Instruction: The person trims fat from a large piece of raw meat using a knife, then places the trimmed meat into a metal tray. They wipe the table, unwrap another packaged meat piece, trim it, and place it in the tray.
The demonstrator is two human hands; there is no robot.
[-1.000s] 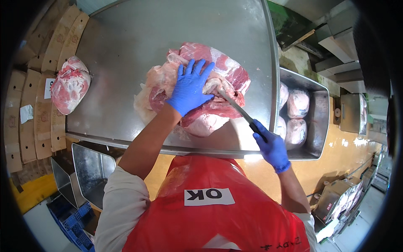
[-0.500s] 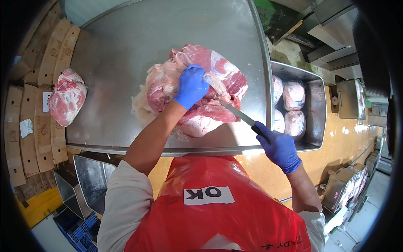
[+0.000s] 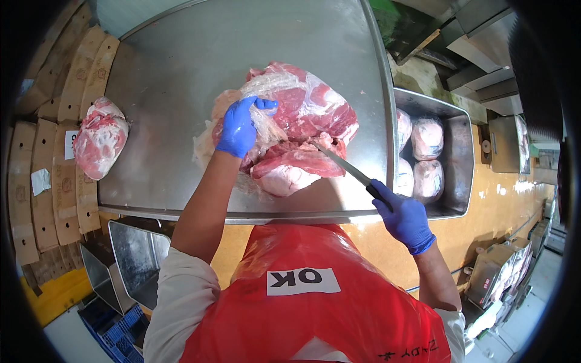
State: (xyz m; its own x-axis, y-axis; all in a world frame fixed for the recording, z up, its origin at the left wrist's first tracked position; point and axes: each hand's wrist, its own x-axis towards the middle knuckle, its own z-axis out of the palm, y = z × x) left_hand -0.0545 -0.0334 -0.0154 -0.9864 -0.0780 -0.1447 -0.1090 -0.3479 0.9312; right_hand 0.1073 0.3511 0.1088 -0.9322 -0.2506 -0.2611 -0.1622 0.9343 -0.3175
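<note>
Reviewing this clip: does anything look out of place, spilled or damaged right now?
One thing, perhaps: a smaller meat piece sits apart from the large cut, at the left edge of the metal table, visually overlapping the cardboard beyond; whether it overhangs, I can't tell. Nothing else clearly stands out.

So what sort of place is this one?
Probably a meat-cutting room: a large piece of raw meat lies on a broad metal table, the right hand holds a knife, and a metal tub alongside holds what look like bagged meat pieces.
</note>
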